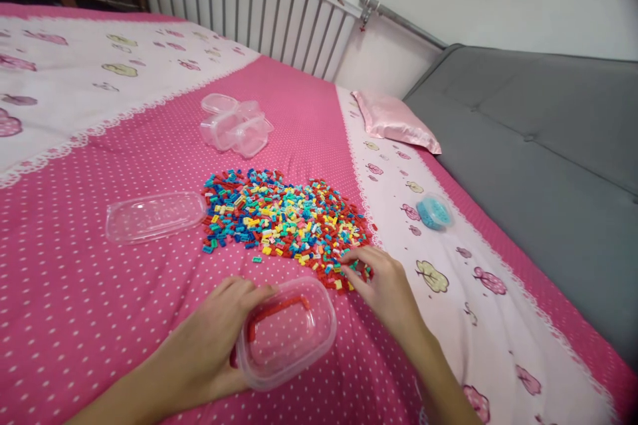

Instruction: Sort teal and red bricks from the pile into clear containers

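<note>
The clear tub [269, 370] with red bricks [279, 307] inside is near the brick pile [289, 219]; the left hand [219, 325] grasps its side, probably for steadiness. The right hand [381, 285] reaches the pile's edge; whether its grip pinches a brick cannot be told.

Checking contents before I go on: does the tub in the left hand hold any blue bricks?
No: the tub in the left hand shows only red bricks, lined along its inner edge.
</note>
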